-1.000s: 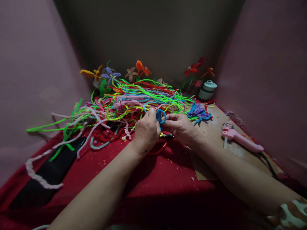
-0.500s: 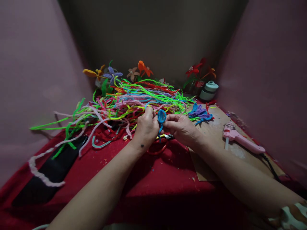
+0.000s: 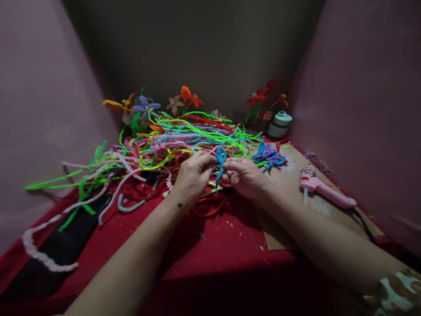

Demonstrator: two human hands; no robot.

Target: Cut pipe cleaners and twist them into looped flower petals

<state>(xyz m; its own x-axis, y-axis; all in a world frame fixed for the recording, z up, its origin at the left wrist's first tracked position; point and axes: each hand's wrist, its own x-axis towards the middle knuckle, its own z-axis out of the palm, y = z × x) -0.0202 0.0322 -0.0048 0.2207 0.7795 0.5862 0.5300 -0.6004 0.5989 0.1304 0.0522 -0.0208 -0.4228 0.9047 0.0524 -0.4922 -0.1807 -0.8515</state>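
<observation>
A blue pipe cleaner (image 3: 221, 154), bent into an oval loop with a tail hanging below, is held upright between my two hands. My left hand (image 3: 194, 174) pinches it from the left, just under the loop. From the right, my right hand (image 3: 241, 175) grips the same spot between thumb and fingers. Below them, scissors with red handles (image 3: 210, 207) lie on the cloth, partly covered by my hands. Behind the hands spreads a big heap of coloured pipe cleaners (image 3: 197, 131).
On a brown board (image 3: 276, 237) at the right lie a pink glue gun (image 3: 329, 191) and a bundle of blue and purple pipe-cleaner pieces (image 3: 268, 154). A pale bottle (image 3: 280, 124) and pipe-cleaner flowers (image 3: 144, 105) stand behind. A black flat object (image 3: 62, 245) lies left on the red cloth (image 3: 226, 250).
My left hand has turned, and its fingers now reach toward the loop's base from the side. The loop looks narrower. The whole view has shifted slightly.
</observation>
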